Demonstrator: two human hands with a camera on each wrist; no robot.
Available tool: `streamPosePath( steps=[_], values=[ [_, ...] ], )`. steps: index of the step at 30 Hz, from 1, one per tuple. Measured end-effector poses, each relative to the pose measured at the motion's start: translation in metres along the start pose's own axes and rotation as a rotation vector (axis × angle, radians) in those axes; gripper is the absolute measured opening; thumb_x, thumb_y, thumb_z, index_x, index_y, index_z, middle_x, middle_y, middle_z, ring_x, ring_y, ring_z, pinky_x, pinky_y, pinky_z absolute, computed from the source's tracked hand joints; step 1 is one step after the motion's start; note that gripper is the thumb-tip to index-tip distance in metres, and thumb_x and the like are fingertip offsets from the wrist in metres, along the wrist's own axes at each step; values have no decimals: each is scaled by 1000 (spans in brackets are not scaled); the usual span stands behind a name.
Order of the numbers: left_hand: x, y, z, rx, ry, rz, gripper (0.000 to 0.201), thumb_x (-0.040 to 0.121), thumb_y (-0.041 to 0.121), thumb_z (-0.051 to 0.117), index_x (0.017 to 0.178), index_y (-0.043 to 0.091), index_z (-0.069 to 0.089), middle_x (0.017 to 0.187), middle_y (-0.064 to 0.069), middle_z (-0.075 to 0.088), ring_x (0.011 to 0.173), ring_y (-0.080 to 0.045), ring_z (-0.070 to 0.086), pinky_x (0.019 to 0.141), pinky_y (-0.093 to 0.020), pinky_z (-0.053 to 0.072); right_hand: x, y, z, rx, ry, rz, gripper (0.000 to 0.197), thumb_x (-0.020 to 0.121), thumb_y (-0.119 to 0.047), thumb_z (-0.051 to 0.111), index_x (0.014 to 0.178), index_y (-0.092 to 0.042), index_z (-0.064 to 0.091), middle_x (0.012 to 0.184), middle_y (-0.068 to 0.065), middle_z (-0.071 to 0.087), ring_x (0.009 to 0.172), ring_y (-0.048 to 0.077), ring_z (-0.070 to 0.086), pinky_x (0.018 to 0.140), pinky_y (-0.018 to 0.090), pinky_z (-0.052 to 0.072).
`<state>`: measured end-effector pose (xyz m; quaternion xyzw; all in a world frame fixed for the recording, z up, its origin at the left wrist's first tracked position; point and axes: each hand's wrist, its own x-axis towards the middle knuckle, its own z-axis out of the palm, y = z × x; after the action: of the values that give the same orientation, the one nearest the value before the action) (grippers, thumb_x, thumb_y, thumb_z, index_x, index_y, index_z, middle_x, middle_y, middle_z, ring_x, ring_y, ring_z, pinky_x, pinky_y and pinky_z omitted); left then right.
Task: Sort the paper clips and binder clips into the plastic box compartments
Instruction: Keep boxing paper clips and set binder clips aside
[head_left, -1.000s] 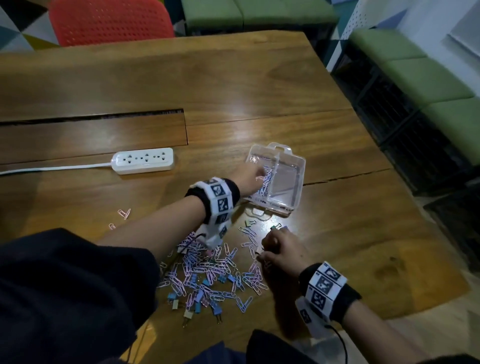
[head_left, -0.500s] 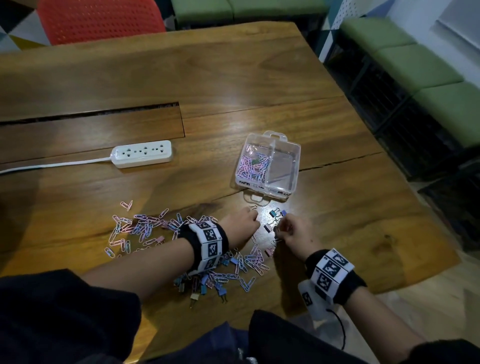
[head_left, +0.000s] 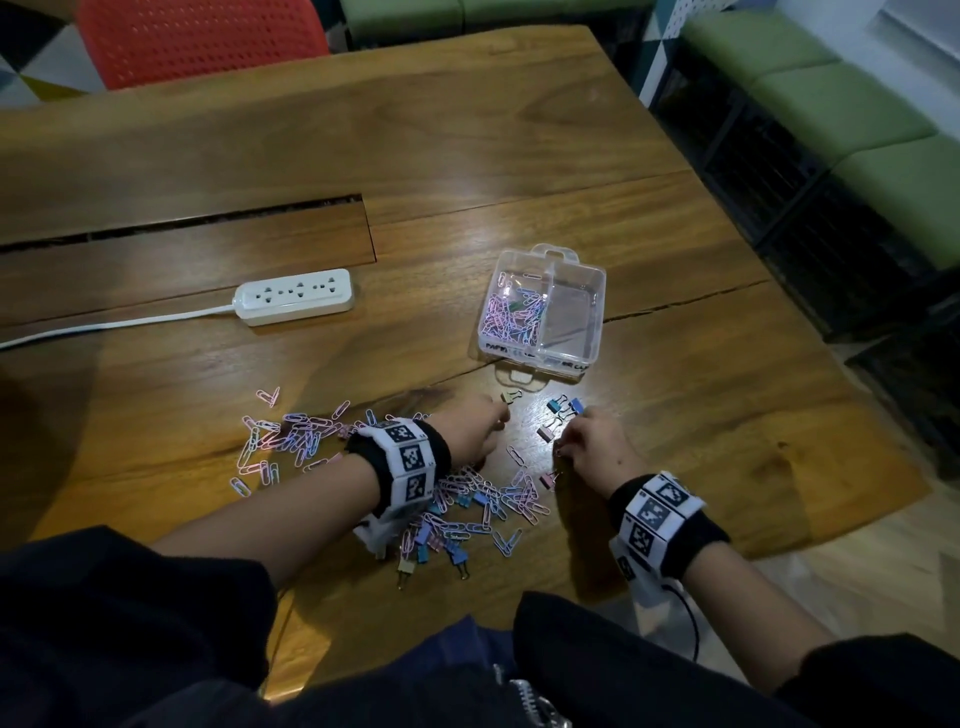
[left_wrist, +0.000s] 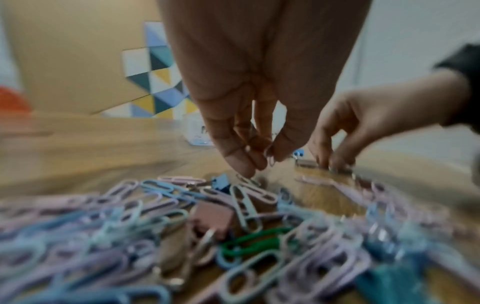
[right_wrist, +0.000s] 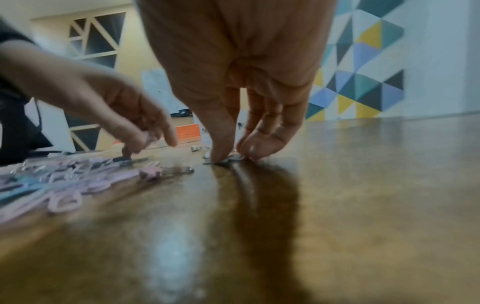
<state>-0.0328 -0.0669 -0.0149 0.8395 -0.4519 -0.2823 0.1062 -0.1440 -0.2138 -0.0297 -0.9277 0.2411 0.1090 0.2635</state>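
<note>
The clear plastic box (head_left: 592, 273) stands open on the wooden table, with several pastel paper clips (head_left: 511, 317) in its left compartment; its right compartment looks bare. Just in front of the box my left hand (head_left: 498, 418) hangs over the loose paper clip pile (head_left: 483, 493). In the left wrist view the left hand (left_wrist: 269, 158) pinches one pale paper clip (left_wrist: 271, 162). To its right, my right hand (head_left: 563, 448) has thumb and fingertips down on the table. The right wrist view shows the right hand (right_wrist: 228, 158) pinching a small blurred binder clip (right_wrist: 221, 161). Blue binder clips (head_left: 565, 405) lie just beyond.
More paper clips (head_left: 291, 436) are scattered to the left, and several binder clips (head_left: 415, 556) lie at the near edge of the pile. A white power strip (head_left: 296, 296) with its cable sits at the left. A red chair (head_left: 202, 41) stands behind the table.
My left hand has come back from the box's left compartment to the pile and now pinches a paper clip. The right hand has stayed by the binder clips.
</note>
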Motion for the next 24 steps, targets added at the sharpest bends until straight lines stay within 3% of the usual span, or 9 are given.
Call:
streamPosePath(
  steps=[3, 6, 9, 11, 13, 16, 18, 22, 24],
  values=[
    [-5, 0, -8, -548, 18, -142, 15, 91, 11, 48, 91, 7, 62, 91, -6, 59, 78, -17, 60, 67, -23, 50, -6, -4, -3, -65, -32, -67, 13, 87, -8, 53, 97, -5, 59, 106, 11, 58, 100, 23, 53, 90, 33, 46],
    [-9, 5, -12, -1266, 3, -251, 26, 87, 1, 35, 65, 10, 45, 66, -3, 47, 53, -12, 43, 48, -20, 40, -12, -6, -4, -15, 2, -102, 17, 86, -1, 51, 102, -7, 51, 97, 11, 60, 90, 25, 55, 79, 35, 47],
    [-9, 9, -8, -1491, -60, -304, 23, 82, 2, 33, 62, 11, 40, 55, -2, 47, 46, -12, 39, 42, -18, 37, -14, -5, -1, -18, -9, -120, 22, 83, 3, 51, 102, -9, 48, 86, 7, 55, 87, 27, 53, 76, 39, 45],
    [-6, 15, 0, -1293, -86, -318, 23, 86, 7, 39, 64, 13, 40, 55, 0, 44, 44, -12, 38, 41, -17, 34, -14, -3, 1, -34, -9, -128, 24, 82, 3, 52, 102, -9, 47, 84, 5, 51, 87, 27, 51, 77, 39, 44],
    [-4, 21, 9, -767, -73, -233, 15, 85, 22, 55, 76, 15, 46, 69, -1, 48, 58, -16, 45, 51, -23, 38, -15, -1, 2, -28, 9, -149, 24, 82, 2, 54, 103, -8, 47, 83, 5, 50, 84, 25, 50, 74, 36, 42],
    [-4, 24, 24, -9, -110, -54, 57, 66, 44, 74, 108, 16, 48, 101, -2, 52, 89, -18, 49, 75, -30, 44, -17, 1, 2, -17, 38, -170, 25, 81, 1, 55, 104, -6, 48, 83, 3, 47, 79, 19, 45, 72, 31, 39],
    [-4, 26, 29, 129, -74, -10, 63, 65, 49, 73, 111, 16, 48, 110, -5, 53, 100, -22, 51, 82, -35, 46, -18, 3, 2, 3, 22, -154, 27, 82, 1, 54, 106, -7, 46, 87, 2, 45, 80, 15, 42, 72, 28, 39],
    [1, 25, 27, 101, -87, -17, 36, 80, 33, 64, 106, 10, 54, 112, -11, 53, 104, -27, 52, 79, -35, 42, -15, 14, 3, 94, 2, -75, 32, 84, 5, 49, 110, -12, 43, 91, 2, 46, 81, 14, 44, 76, 30, 44],
    [1, 25, 23, 126, -107, -22, 29, 84, 28, 61, 104, 8, 57, 113, -12, 52, 105, -28, 53, 80, -35, 43, -12, 18, 2, 248, 16, -4, 37, 83, 8, 48, 110, -18, 46, 88, -2, 48, 78, 12, 46, 72, 27, 42]
  ],
)
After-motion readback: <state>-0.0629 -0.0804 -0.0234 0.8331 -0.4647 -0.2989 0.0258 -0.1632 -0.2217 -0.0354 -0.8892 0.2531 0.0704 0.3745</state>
